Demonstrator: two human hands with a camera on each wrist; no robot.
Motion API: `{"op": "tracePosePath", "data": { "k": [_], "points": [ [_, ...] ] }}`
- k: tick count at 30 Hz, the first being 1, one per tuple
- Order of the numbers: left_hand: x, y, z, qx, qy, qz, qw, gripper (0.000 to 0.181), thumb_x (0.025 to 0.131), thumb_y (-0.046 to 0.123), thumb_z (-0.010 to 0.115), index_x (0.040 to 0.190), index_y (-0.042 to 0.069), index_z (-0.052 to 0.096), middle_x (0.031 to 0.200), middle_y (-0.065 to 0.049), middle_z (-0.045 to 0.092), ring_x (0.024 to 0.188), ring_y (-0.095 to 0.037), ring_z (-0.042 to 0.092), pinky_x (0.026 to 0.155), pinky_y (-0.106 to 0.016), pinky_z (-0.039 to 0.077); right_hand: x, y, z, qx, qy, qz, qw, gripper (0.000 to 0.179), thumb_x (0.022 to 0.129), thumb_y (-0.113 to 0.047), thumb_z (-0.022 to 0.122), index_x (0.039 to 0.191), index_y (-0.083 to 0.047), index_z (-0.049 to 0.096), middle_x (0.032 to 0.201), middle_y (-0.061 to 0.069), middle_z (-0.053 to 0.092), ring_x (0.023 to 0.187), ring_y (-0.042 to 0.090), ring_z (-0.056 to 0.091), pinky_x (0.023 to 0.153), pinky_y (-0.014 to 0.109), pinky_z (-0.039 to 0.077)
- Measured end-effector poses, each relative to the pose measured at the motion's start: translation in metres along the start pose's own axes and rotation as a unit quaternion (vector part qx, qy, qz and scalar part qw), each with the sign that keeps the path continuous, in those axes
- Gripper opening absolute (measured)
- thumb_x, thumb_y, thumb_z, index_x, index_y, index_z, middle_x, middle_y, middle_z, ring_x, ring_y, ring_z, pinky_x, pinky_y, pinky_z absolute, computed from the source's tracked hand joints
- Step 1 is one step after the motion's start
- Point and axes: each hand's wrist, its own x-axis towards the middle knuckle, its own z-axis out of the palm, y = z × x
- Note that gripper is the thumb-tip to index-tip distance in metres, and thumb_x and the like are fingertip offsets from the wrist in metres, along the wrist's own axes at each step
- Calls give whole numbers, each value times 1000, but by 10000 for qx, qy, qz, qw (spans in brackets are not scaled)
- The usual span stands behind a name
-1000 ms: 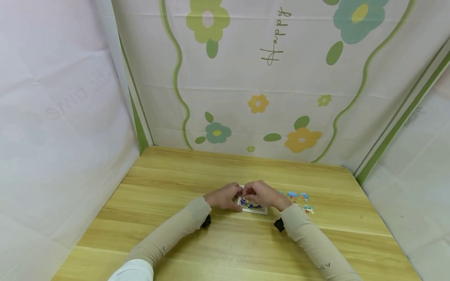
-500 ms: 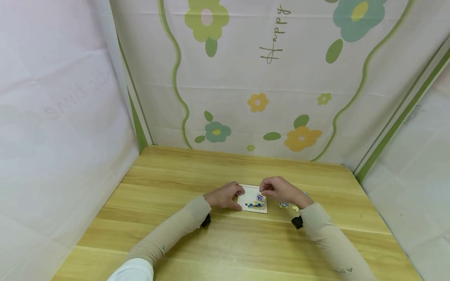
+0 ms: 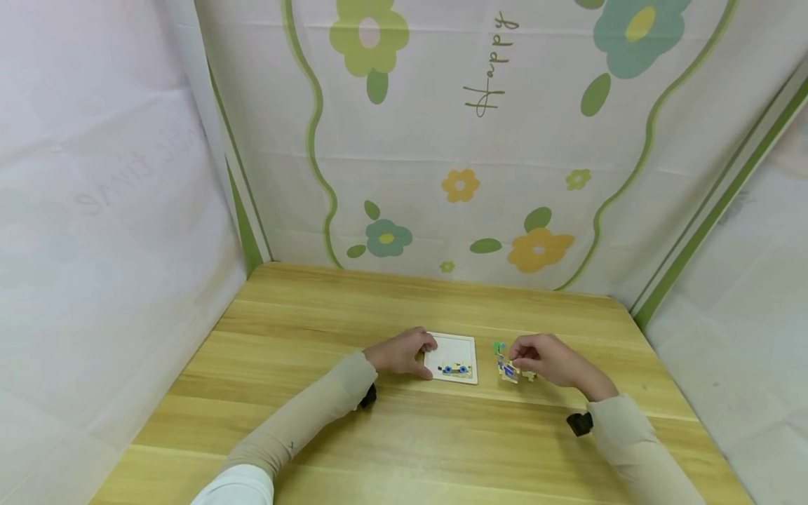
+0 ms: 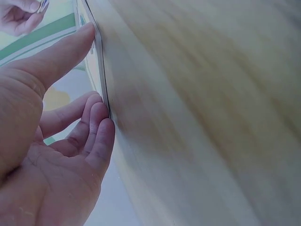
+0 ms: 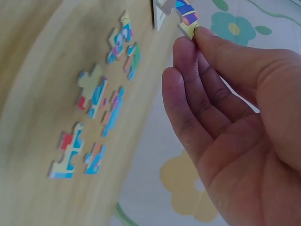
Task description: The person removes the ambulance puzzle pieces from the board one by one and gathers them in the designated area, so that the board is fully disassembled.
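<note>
My left hand (image 3: 404, 353) grips the left side of a white puzzle tray (image 3: 454, 345), its thumb near the front corner and its fingers at the far one. Along the tray's front lie joined puzzle pieces (image 3: 456, 370) with two blue wheels. In the left wrist view, the thumb and fingertips of the left hand (image 4: 56, 136) meet the tray's edge. To the right of the tray, my right hand (image 3: 555, 359) pinches a puzzle piece (image 5: 187, 18) between thumb and fingers, above the table. The piece shows purple, blue, orange and yellow.
Several loose puzzle pieces (image 5: 91, 89) lie on the wooden table (image 3: 353, 435) under and beside the right hand. A white cloth wall (image 3: 404, 126) with printed flowers stands behind the table, and more cloth hangs at both sides.
My right hand has moved right, from over the tray to the loose pieces, carrying the purple piece away from the tray. The left hand has stayed at the tray's left side.
</note>
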Motion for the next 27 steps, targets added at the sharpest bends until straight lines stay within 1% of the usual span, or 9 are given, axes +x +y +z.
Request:
{"op": "tracePosePath", "data": {
  "k": [4, 10, 14, 20, 24, 27],
  "points": [
    [-1, 0, 0, -44, -16, -13, 10000, 59, 91, 27, 85, 137, -1, 61, 128, -11, 61, 115, -22, 56, 103, -32, 50, -8, 9, 6, -20, 60, -65, 10000, 7, 104, -16, 67, 101, -12, 72, 94, 4, 72, 81, 23, 67, 68, 24, 54],
    [-1, 1, 0, -94, -3, -2, 10000, 58, 92, 26, 85, 137, -2, 61, 127, -12, 61, 114, -23, 56, 102, -32, 50, -10, 21, 18, 58, 37, -327, 9994, 7, 102, -8, 69, 99, -13, 73, 94, 0, 72, 82, 9, 65, 72, 23, 56],
    [-1, 1, 0, -90, -16, 7, 10000, 59, 92, 26, 85, 137, -3, 60, 128, -13, 61, 115, -23, 56, 103, -32, 50, -8, 27, 24, 117, 32, -316, 9994, 8, 102, -8, 69, 98, -13, 74, 94, -1, 72, 83, 3, 63, 72, 22, 55],
    [0, -1, 1, -71, -20, 8, 10000, 58, 92, 27, 85, 137, -1, 61, 126, -12, 61, 114, -22, 56, 102, -31, 50, -5, 29, 27, 130, -65, -302, 9994, 7, 102, -6, 68, 100, -10, 74, 96, 0, 73, 84, 3, 63, 72, 23, 55],
    [0, -2, 1, -8, -19, 1, 10000, 54, 92, 28, 85, 132, 0, 62, 122, -11, 61, 110, -20, 53, 98, -29, 48, -4, 24, 24, 2, -133, -184, 9997, 6, 102, -8, 69, 102, -9, 74, 98, 0, 74, 87, 3, 65, 75, 23, 56],
    [0, -2, 1, 1, -39, 7, 10000, 51, 93, 28, 84, 128, 0, 62, 118, -13, 60, 106, -19, 50, 95, -28, 46, -2, 17, 19, -64, -162, -109, 9998, 6, 102, -9, 70, 103, -8, 75, 98, 0, 74, 87, 7, 67, 75, 23, 57]
  ]
}}
